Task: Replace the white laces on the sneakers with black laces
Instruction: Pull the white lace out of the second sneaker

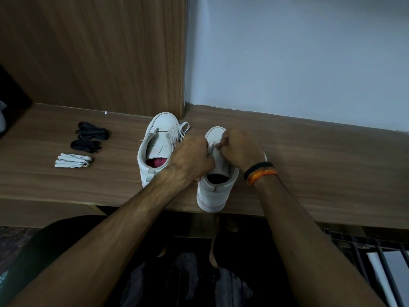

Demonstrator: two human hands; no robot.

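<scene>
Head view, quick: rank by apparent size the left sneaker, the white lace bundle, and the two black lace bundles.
1. left sneaker
2. white lace bundle
3. far black lace bundle and near black lace bundle: too alike to rank.

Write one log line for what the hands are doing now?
left hand: grips right sneaker | right hand: pinches white lace | left sneaker: white-laced | black laces: untouched

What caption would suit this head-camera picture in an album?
Both hands, left hand and right hand, work the white lace on the right sneaker; black laces wait nearby.
</scene>
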